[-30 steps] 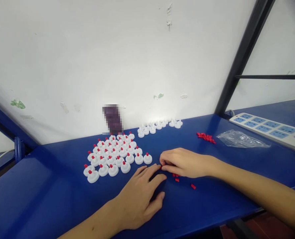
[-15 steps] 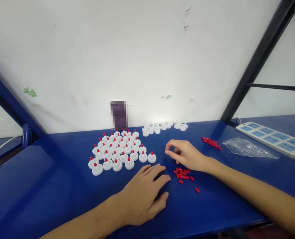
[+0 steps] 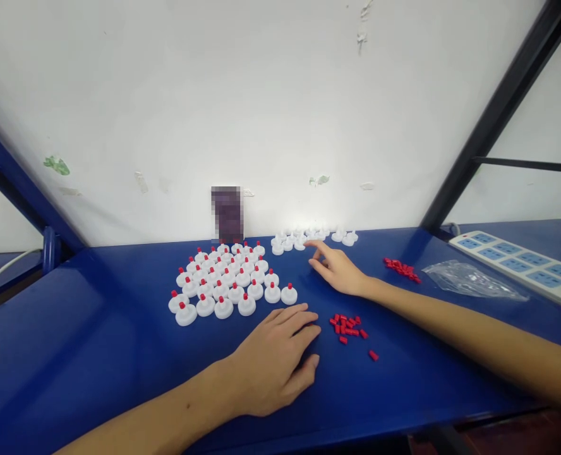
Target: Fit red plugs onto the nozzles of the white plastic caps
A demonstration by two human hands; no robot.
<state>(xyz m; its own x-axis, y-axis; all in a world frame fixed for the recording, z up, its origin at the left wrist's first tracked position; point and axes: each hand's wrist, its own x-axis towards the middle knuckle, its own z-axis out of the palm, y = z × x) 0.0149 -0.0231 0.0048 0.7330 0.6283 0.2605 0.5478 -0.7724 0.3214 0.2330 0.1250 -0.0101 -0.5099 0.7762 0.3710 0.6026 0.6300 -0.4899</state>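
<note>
"How far along is the work looking?"

"Well along, judging by the caps. A big cluster of tipped caps [image 3: 228, 279] is standing toward the left of the worktop [image 3: 95, 354], those in clear view each carrying a red tip on top. That share is looking done."

"And what is waiting?"

"A smaller group of bare caps [image 3: 288, 244] is sitting at the back, near the foot of the wall [image 3: 167, 95], with no red showing on the stems. Loose red tips are lying in a near pile [image 3: 343, 329], one of them well apart from the rest, and in a far pile [image 3: 402, 270] beside the bag [image 3: 472, 280]."

"What is the right hand [image 3: 340, 272] doing?"

"It is pointing at the bare caps with its index finger stretched out and its thumb standing apart. Nothing is showing between the two. Whether the finger is touching a cap, the view is not making plain."

"And the left hand [image 3: 275, 357]?"

"It is lying palm down, fingers loosely spread, apparently resting on the worktop between the tipped caps and the near pile. It is pinching nothing that shows."
</note>
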